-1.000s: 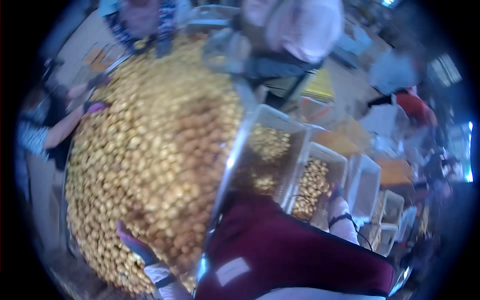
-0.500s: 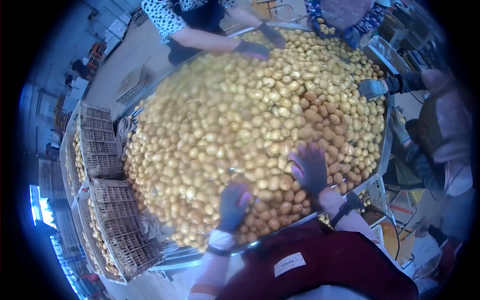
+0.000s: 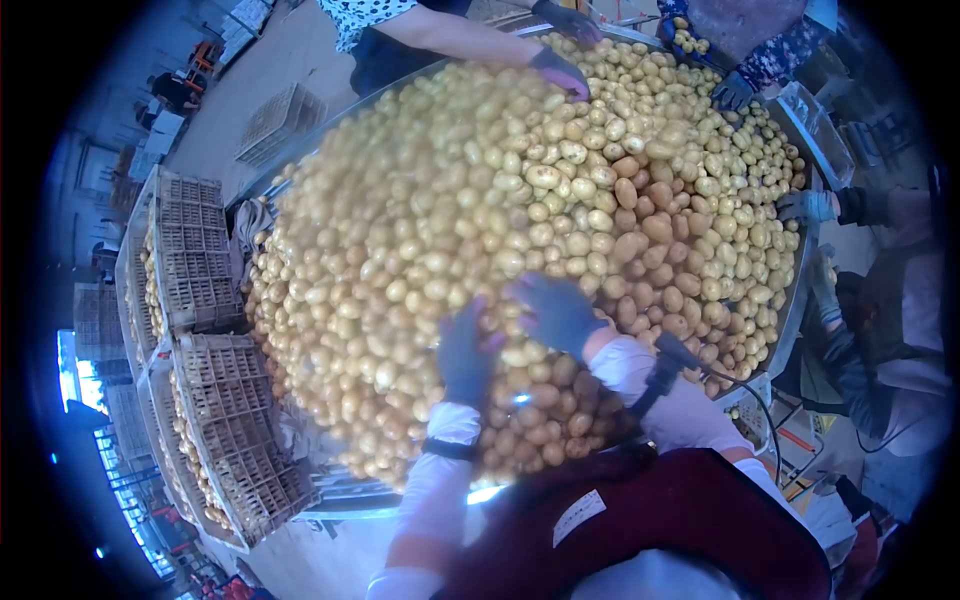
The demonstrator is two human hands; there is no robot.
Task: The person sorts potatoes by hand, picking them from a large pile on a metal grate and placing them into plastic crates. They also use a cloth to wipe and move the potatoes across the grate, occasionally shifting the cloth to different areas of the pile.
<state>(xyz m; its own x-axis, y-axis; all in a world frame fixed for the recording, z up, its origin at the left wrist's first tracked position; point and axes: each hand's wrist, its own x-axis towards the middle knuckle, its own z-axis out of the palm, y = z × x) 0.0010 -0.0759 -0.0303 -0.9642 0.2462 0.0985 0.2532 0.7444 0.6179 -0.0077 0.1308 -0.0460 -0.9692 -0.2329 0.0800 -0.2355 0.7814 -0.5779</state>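
1. Hidden parts: the palms and fingertips of both gloved hands face down into the potatoes (image 3: 520, 190), so any potato under them is hidden. Whether either hand grips one cannot be told.
2. Cut off: the lower near edge of the table (image 3: 790, 330) is covered by the person's dark red apron (image 3: 660, 530). The outer frame is dark and blurred.
3. Potatoes: they fill the round table in a heap that spans the centre and upper part of the frame.
4. Edges: the metal rim shows at the right of the frame and at the lower left. Crates (image 3: 230, 430) stand just beside the rim at the left, some holding potatoes.
5. Open room: bare floor shows at the upper left. Co-workers' gloved hands (image 3: 560, 70) rest on the heap at the top and right, well apart from the person's own.
6. Left hand (image 3: 465, 350): it lies flat on the heap in the lower centre, fingers together and pointing up the frame.
7. Right hand (image 3: 555, 310): it lies just beside the left, fingers slightly spread over the potatoes, sleeve (image 3: 640, 375) bent at the wrist.
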